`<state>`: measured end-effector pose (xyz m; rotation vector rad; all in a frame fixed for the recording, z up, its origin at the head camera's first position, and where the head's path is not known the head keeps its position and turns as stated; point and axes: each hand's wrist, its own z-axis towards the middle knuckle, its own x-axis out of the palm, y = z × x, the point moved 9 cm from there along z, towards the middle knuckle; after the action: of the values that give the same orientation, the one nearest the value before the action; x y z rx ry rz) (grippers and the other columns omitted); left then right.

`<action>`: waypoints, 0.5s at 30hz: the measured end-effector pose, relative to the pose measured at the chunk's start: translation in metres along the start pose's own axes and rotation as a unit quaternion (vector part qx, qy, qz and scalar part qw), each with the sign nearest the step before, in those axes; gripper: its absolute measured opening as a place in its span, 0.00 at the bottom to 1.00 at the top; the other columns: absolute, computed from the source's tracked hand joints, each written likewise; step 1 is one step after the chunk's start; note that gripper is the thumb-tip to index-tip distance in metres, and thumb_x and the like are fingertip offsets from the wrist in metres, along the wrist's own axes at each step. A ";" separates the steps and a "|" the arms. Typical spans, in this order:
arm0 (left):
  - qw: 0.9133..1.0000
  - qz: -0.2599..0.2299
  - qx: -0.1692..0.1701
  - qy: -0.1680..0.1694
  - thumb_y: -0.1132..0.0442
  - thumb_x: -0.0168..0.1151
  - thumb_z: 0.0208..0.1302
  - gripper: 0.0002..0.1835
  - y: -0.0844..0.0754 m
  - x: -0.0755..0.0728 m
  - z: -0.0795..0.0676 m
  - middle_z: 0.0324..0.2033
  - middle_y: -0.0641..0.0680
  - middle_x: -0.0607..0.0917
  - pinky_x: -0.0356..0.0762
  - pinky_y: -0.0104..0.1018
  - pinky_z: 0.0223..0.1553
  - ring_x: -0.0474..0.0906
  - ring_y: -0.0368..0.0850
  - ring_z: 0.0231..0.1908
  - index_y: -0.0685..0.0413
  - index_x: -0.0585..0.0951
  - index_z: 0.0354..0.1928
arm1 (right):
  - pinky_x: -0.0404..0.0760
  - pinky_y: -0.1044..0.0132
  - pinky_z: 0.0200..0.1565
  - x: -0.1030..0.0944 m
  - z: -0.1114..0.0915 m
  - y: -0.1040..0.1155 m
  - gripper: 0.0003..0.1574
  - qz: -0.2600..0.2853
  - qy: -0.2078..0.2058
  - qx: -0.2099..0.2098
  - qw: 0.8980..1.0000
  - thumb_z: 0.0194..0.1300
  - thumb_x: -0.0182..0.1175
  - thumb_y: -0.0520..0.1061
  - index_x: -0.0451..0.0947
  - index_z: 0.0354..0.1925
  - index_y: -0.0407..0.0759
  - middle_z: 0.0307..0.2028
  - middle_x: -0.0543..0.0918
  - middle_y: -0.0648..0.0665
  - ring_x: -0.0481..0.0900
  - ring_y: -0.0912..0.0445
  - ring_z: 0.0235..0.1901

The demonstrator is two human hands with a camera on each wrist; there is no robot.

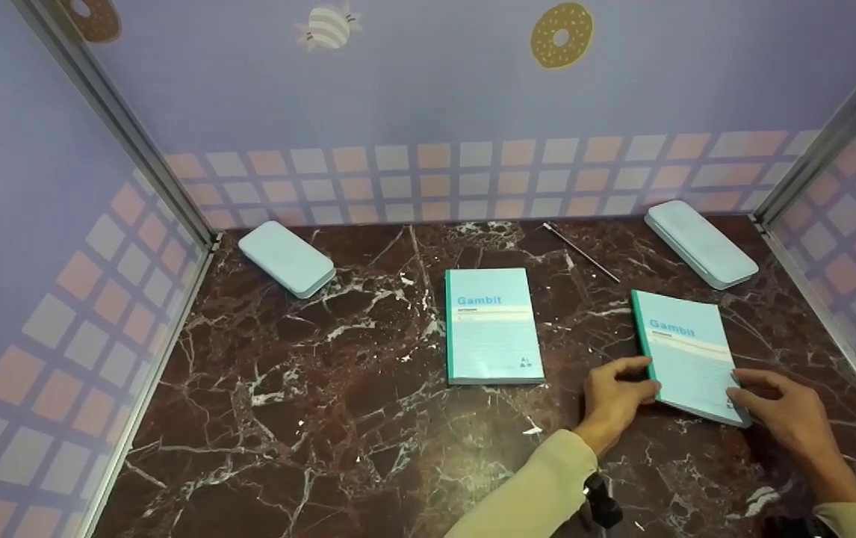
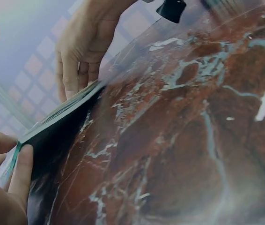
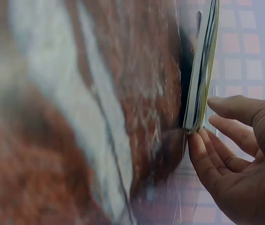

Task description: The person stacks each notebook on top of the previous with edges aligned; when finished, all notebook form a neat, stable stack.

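A notebook (image 1: 689, 359) with a pale blue "Gambit" cover and green spine lies at the right, slightly turned. My left hand (image 1: 615, 392) pinches its spine near the lower left corner; in the left wrist view, the thumb and fingers (image 2: 24, 171) close on that green edge. At the opposite side, my right hand (image 1: 790, 411) grips the lower right edge, thumb toward the cover. From the right wrist view, the page edges (image 3: 200, 70) show between thumb and fingertips (image 3: 195, 140). Dark shadow lies under the near edge. A matching notebook (image 1: 494, 329) lies flat to the left.
A white case (image 1: 287, 258) lies at the back left, another white case (image 1: 701, 243) at the back right. A thin pen-like stick (image 1: 581, 252) lies between the second case and the flat notebook. Patterned panels (image 1: 428, 97) wall in the marbled table (image 1: 271, 448).
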<state>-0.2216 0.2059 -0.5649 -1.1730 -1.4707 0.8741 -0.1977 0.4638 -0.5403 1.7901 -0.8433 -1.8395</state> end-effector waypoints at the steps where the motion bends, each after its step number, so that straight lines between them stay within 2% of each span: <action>1: 1.000 -0.016 -0.006 0.002 0.81 0.74 0.58 0.18 0.000 0.000 0.000 0.33 0.50 0.87 0.90 0.39 0.35 0.87 0.46 0.28 0.53 0.93 0.46 | 0.74 0.65 0.28 0.001 0.000 -0.001 0.36 0.008 0.005 0.004 1.000 0.74 0.70 0.57 0.79 0.66 0.31 0.46 0.88 0.49 0.80 0.63 0.31; 3: 0.999 -0.035 -0.016 0.010 0.82 0.73 0.59 0.18 0.001 0.000 0.000 0.32 0.52 0.86 0.90 0.42 0.35 0.87 0.48 0.28 0.55 0.92 0.46 | 0.74 0.66 0.28 0.002 -0.001 -0.001 0.37 0.017 0.010 0.009 1.000 0.73 0.70 0.57 0.79 0.66 0.31 0.44 0.87 0.56 0.80 0.62 0.31; 6: 0.998 -0.054 -0.029 0.019 0.82 0.71 0.60 0.17 -0.001 0.001 0.000 0.34 0.55 0.86 0.90 0.43 0.35 0.87 0.50 0.29 0.57 0.91 0.46 | 0.76 0.71 0.32 0.003 -0.001 -0.003 0.38 0.021 0.017 0.017 0.999 0.73 0.70 0.58 0.79 0.67 0.32 0.47 0.87 0.57 0.79 0.69 0.34; 9: 0.997 -0.071 -0.029 0.023 0.83 0.70 0.60 0.17 -0.005 -0.001 0.002 0.35 0.57 0.86 0.91 0.44 0.35 0.87 0.51 0.29 0.58 0.91 0.46 | 0.80 0.73 0.38 0.005 -0.002 -0.005 0.40 0.035 0.040 0.031 0.998 0.74 0.68 0.60 0.77 0.70 0.34 0.53 0.86 0.49 0.78 0.75 0.39; 13: 0.995 -0.087 -0.029 0.025 0.83 0.70 0.61 0.16 -0.009 -0.005 0.006 0.36 0.58 0.87 0.91 0.44 0.36 0.88 0.51 0.31 0.60 0.91 0.46 | 0.82 0.68 0.41 0.010 -0.003 -0.007 0.42 0.053 0.084 0.056 0.993 0.77 0.64 0.62 0.72 0.75 0.37 0.59 0.84 0.41 0.81 0.71 0.41; 15: 0.995 -0.090 -0.031 0.022 0.83 0.69 0.62 0.15 -0.010 -0.008 0.007 0.36 0.58 0.87 0.91 0.44 0.36 0.88 0.52 0.32 0.61 0.91 0.46 | 0.83 0.67 0.43 0.012 -0.004 -0.008 0.42 0.067 0.104 0.063 0.990 0.78 0.63 0.62 0.71 0.76 0.38 0.57 0.85 0.43 0.83 0.68 0.42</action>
<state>-0.2309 0.1958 -0.5590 -1.0785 -1.5511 0.6795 -0.1939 0.4610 -0.5547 1.9114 -0.9920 -1.5157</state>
